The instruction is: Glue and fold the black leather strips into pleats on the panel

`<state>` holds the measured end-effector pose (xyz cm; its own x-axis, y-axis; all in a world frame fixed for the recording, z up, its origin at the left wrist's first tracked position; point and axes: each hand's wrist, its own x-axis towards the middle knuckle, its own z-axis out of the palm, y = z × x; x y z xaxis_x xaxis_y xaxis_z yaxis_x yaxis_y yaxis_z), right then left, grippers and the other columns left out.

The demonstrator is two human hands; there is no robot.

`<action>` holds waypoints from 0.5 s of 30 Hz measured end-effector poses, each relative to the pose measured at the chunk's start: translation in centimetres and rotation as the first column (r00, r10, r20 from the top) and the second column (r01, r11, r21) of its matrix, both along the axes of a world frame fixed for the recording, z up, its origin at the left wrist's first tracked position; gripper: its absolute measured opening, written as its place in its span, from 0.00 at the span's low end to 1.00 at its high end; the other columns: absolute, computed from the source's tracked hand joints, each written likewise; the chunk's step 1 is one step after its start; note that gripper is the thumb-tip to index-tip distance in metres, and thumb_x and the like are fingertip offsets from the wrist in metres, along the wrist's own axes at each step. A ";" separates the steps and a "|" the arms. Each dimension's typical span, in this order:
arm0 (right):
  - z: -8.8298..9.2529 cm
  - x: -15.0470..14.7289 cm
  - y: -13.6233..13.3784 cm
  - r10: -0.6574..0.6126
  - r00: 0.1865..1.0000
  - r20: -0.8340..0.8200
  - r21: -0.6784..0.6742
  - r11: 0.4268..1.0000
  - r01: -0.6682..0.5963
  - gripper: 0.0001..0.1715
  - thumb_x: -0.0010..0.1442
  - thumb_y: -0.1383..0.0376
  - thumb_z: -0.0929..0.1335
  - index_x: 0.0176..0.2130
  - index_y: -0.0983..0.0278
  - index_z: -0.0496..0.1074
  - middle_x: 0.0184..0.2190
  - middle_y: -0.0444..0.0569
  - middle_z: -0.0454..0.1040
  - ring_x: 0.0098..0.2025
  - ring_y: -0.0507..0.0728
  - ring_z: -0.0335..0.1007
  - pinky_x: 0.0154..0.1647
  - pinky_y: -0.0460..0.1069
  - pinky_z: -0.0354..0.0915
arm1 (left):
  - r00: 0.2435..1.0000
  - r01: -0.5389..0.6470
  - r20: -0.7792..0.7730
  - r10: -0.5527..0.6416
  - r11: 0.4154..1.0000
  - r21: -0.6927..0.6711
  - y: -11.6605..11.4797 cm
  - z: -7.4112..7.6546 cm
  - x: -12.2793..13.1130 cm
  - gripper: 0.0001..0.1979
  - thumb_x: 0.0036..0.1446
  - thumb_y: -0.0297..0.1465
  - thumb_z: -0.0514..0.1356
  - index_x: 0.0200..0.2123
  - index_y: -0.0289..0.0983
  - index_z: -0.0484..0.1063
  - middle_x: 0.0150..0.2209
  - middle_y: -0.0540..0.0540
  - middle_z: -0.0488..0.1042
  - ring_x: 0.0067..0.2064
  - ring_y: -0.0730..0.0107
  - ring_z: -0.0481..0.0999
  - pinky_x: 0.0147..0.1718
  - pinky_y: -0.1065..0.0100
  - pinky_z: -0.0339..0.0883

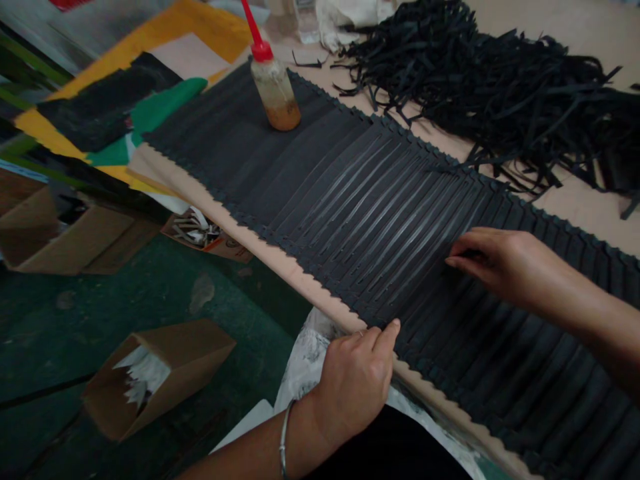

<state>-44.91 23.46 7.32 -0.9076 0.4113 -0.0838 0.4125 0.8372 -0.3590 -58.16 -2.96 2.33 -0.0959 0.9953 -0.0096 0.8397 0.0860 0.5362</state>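
Observation:
A row of overlapping black strips [295, 160] with zigzag ends lies along the table. Glossy lines, seemingly wet glue, streak several strips in the middle. At the near edge, my left hand [357, 370], with a bangle on its wrist, is curled with its fingertips on the end of a black strip. My right hand [500, 263] is closed in a pinch over the same part of the row, farther across. Its fingertips seem to grip a strip's edge, though the dark material between them is hard to make out.
A squeeze bottle [277, 93] with a red nozzle and amber liquid stands on the far strips. Behind lies a heap of loose black strips [480, 87]. Yellow sheet material [175, 27] is at the far left. A cardboard box [185, 363] with white scraps sits on the green floor.

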 end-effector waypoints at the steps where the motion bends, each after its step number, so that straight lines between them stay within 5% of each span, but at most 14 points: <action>1: 0.1 0.2 1.3 -0.016 1.000 -0.016 0.008 1.000 0.016 0.10 0.64 0.58 0.66 0.37 0.61 0.74 0.34 0.47 0.76 0.33 0.55 0.73 0.34 0.49 0.64 | 1.000 -0.006 0.007 0.006 1.000 0.009 0.0 0.0 0.0 0.21 0.64 0.21 0.50 0.59 0.31 0.66 0.36 0.44 0.78 0.34 0.56 0.80 0.31 0.53 0.79; 6: -0.2 0.5 5.6 -0.110 0.994 -0.013 0.048 0.993 0.111 0.11 0.61 0.56 0.68 0.36 0.60 0.75 0.32 0.47 0.76 0.33 0.56 0.73 0.33 0.49 0.63 | 1.000 -0.007 0.011 0.006 0.999 0.048 -0.2 -0.3 0.1 0.23 0.63 0.20 0.49 0.60 0.31 0.64 0.35 0.44 0.77 0.33 0.57 0.80 0.29 0.53 0.78; 15: -0.9 -0.5 5.7 -0.162 0.987 0.021 0.044 0.986 0.161 0.10 0.60 0.58 0.68 0.33 0.60 0.76 0.31 0.45 0.77 0.32 0.54 0.72 0.32 0.48 0.62 | 1.000 -0.007 -0.026 0.010 0.993 0.118 -0.3 -0.8 0.2 0.24 0.63 0.19 0.49 0.62 0.32 0.62 0.34 0.45 0.77 0.30 0.58 0.79 0.26 0.56 0.77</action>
